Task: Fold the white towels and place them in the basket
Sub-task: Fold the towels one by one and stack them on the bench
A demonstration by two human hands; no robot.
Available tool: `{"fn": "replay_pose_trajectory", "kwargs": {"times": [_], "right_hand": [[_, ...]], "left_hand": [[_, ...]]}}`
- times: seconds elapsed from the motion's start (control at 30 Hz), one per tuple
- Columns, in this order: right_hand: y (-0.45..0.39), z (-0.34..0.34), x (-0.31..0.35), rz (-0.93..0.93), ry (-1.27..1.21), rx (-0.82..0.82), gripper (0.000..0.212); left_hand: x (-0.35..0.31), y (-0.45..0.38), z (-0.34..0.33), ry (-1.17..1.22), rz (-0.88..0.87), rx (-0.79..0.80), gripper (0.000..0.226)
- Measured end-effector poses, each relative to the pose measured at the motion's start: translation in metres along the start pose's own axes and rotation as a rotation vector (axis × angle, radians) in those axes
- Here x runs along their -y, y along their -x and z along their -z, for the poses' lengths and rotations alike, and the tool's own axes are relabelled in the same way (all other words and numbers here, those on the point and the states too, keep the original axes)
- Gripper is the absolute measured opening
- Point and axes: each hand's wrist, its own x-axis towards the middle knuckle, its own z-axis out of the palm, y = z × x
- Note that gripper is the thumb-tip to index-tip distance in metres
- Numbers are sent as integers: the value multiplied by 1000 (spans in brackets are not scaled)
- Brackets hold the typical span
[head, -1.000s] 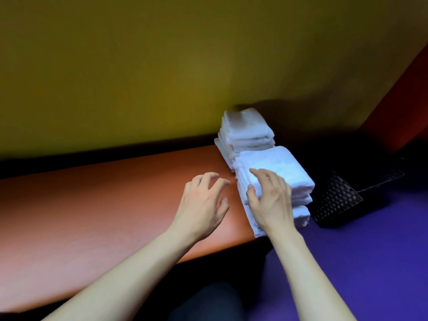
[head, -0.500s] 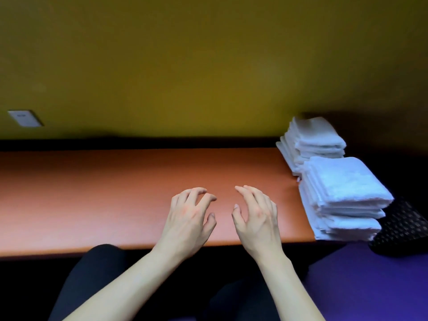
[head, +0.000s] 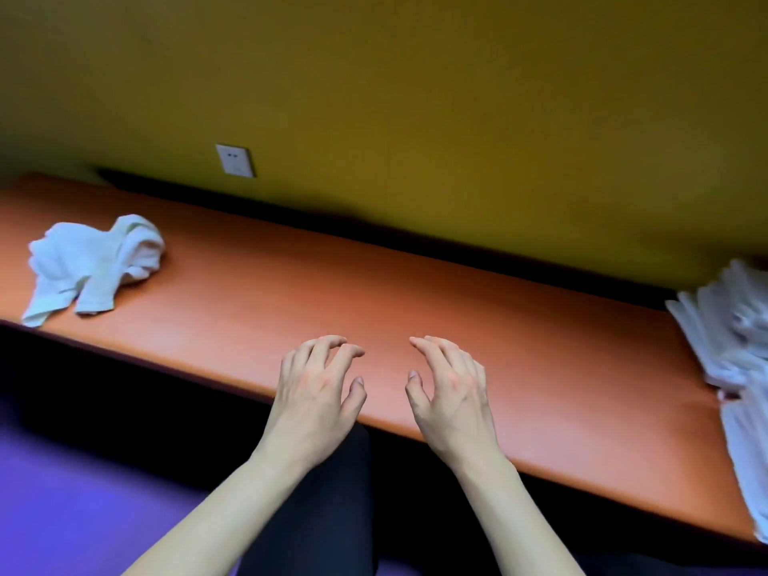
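Left hand [head: 318, 392] and right hand [head: 451, 392] over orange bench [head: 249, 301], fingers loosely curled, empty, crumpled white towel [head: 93, 264] far left

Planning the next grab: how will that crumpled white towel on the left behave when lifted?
The crumpled towel lies in loose bunched folds, so it will probably hang limp and unfurl. It looks thin, likely light. On the smooth orange bench, a push would probably slide it.

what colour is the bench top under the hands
Orange-red, plain with no pattern; the bench top shows best in the head view, the only one.
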Motion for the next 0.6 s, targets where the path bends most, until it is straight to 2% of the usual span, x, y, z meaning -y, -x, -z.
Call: {"fn": "replay_pose_trajectory", "kwargs": {"times": [0.4, 0.6], "right_hand": [[-103, -164, 117, 276, 75, 351, 43], [-147, -238, 145, 311, 164, 532, 58]], "left_hand": [[188, -11, -8, -76, 313, -55, 37], [287, -38, -13, -218, 419, -13, 49]]}}
